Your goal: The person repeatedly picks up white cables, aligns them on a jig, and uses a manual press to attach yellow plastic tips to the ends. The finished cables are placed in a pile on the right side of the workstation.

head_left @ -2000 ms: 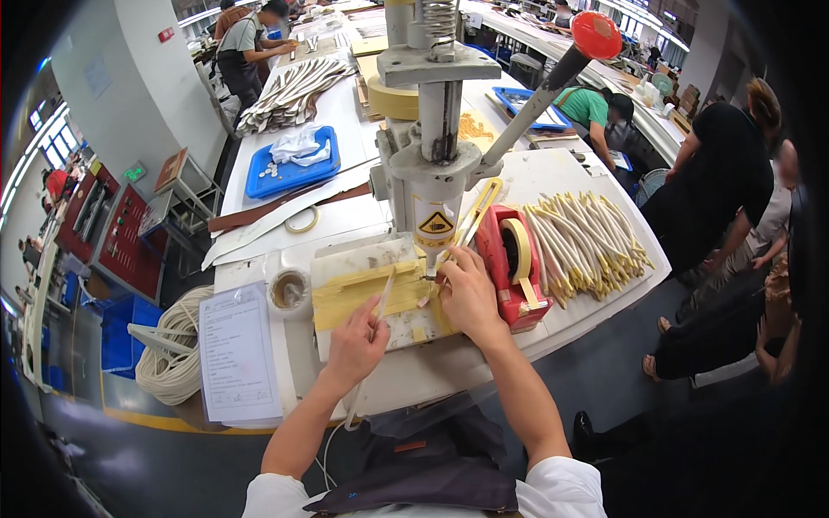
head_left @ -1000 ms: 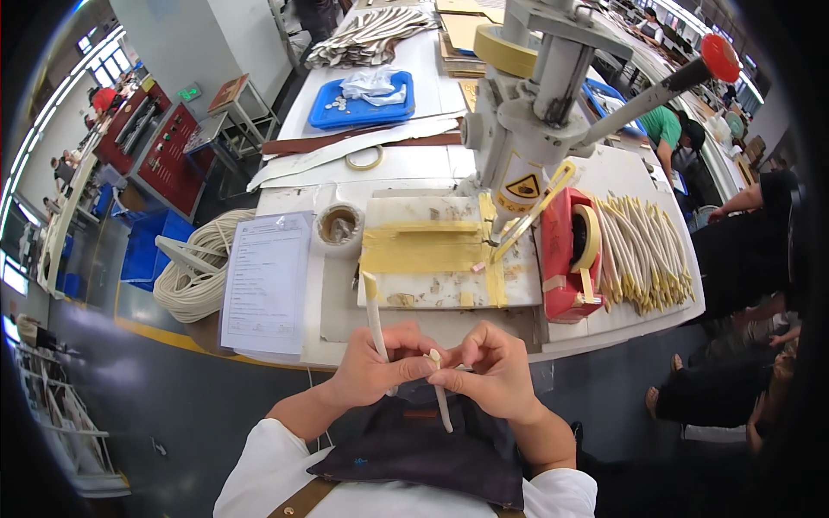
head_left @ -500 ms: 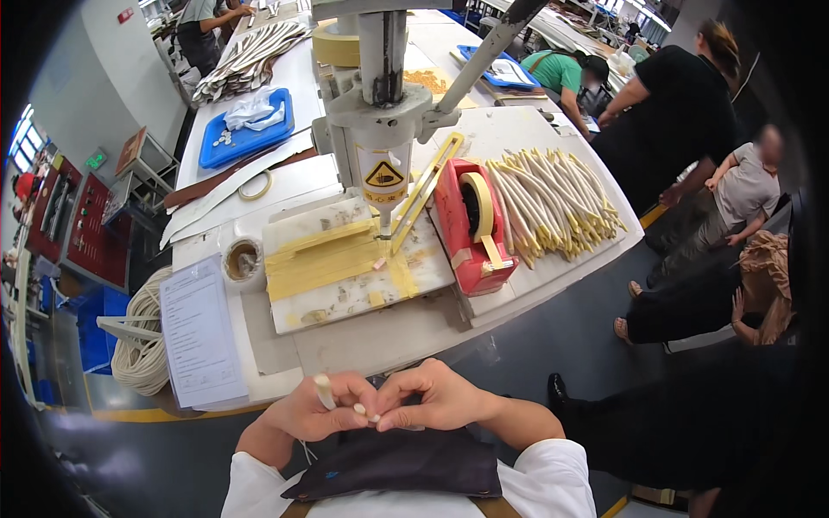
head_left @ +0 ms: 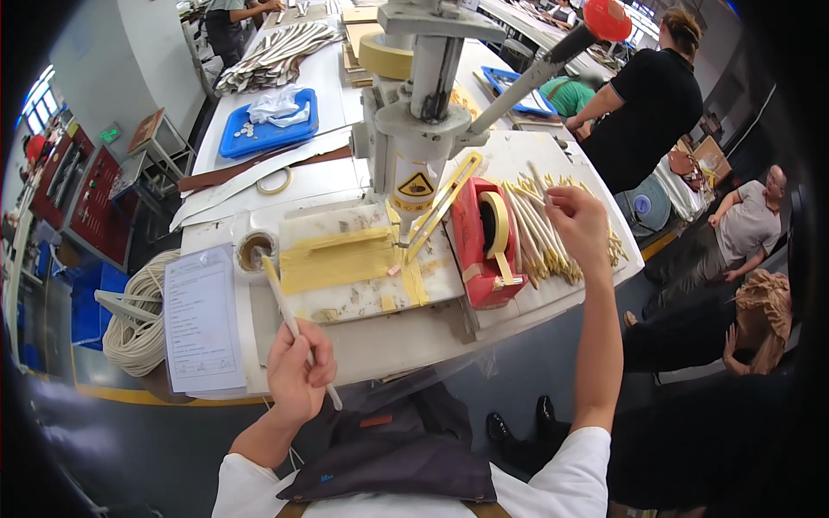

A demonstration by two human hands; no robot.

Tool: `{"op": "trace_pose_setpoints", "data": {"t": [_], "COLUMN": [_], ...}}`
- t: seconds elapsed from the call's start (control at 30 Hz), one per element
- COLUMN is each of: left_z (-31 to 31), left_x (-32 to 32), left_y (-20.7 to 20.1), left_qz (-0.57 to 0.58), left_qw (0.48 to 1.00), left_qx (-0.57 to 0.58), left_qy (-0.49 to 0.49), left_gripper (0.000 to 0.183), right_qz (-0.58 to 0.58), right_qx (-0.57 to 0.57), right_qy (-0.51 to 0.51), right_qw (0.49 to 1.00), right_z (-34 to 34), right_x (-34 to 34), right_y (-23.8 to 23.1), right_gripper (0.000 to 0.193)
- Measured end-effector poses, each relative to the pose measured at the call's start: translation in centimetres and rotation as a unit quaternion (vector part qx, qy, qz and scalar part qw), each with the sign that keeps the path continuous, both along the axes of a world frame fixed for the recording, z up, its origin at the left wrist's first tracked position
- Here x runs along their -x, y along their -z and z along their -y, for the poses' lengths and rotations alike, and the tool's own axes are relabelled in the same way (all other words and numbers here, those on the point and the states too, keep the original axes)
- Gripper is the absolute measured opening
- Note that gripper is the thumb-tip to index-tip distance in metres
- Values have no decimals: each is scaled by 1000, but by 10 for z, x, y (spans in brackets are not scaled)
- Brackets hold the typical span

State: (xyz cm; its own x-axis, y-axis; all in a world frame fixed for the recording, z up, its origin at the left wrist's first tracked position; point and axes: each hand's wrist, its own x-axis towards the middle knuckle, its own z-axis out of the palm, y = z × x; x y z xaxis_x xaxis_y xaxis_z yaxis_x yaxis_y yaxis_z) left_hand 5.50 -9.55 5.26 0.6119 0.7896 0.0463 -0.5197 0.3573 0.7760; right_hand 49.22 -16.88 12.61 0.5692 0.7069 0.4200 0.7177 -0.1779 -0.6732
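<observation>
My left hand [head_left: 300, 367] is closed round a slim white cord piece [head_left: 287, 318]. This piece has a yellow end that points up and away, while its pale lower end sticks out below my fist. Over on the right, my right hand [head_left: 577, 223] reaches above a pile of similar white cord pieces [head_left: 528, 226] with yellowish ends. Between its pinched fingers is one cord piece [head_left: 535, 179], its upper part rising past the fingertips. Just left of the pile stands a red tape dispenser [head_left: 471, 250] with a roll of yellowish tape [head_left: 496, 226].
A grey hand press [head_left: 414, 138] with a lever and a warning sticker stands over a taped marble block [head_left: 345, 306]. Around it are a tape roll [head_left: 256, 252], a printed sheet [head_left: 203, 324] and a blue tray [head_left: 269, 129]. Coiled white cord [head_left: 138, 315] hangs at left; people are on the right.
My hands were together near my body, working at a cord piece. They have parted: the left holds a cord piece upright, and the right has moved out to the pile and grips one there.
</observation>
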Motion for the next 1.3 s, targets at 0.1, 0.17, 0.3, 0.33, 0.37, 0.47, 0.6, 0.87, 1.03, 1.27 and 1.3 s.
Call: {"op": "trace_pose_setpoints", "data": {"t": [0.1, 0.17, 0.3, 0.33, 0.37, 0.47, 0.6, 0.87, 1.03, 1.27, 1.3], "left_z": [-1, -4, -10, -12, -12, -13, -14, -3, 3, -10, -14], "left_x": [-5, -3, 15, 17, 19, 26, 28, 31, 42, 100, 103], "left_y": [-2, -10, -10, -11, -12, -12, -14, -32, -40, -72, -76], "left_qz": [-86, -127, -135, -148, -160, -171, -198, -319, -382, -458, -475], "left_qw": [994, 990, 988, 986, 983, 978, 966, 854, 813, 792, 781], "left_qx": [30, 17, -30, -34, -36, -75, -141, -411, -433, -392, -402], "left_qy": [-62, -63, -63, -72, -77, -90, -90, -18, 74, 98, 57], "left_gripper": [17, 24, 34, 34, 34, 36, 34, 25, 25, 23, 22], "right_qz": [167, 228, 234, 234, 234, 194, 131, -390, -343, -281, -254], "right_qx": [114, 150, 141, 123, 108, 7, -119, 24, 110, 81, 82], "right_qy": [9, 9, 23, 11, 2, 26, -5, -430, -508, -500, -479], "right_qw": [979, 962, 962, 964, 966, 981, 984, 814, 783, 815, 836], "right_z": [-32, -30, -24, -20, -16, -5, 13, 7, -1, -3, -6], "right_x": [-36, -53, -48, -47, -45, -26, 52, 194, 201, 183, 182], "right_y": [31, 56, 64, 61, 57, 36, -1, 11, 35, 50, 49], "right_gripper": [24, 23, 16, 14, 14, 13, 9, 29, 23, 11, 12]}}
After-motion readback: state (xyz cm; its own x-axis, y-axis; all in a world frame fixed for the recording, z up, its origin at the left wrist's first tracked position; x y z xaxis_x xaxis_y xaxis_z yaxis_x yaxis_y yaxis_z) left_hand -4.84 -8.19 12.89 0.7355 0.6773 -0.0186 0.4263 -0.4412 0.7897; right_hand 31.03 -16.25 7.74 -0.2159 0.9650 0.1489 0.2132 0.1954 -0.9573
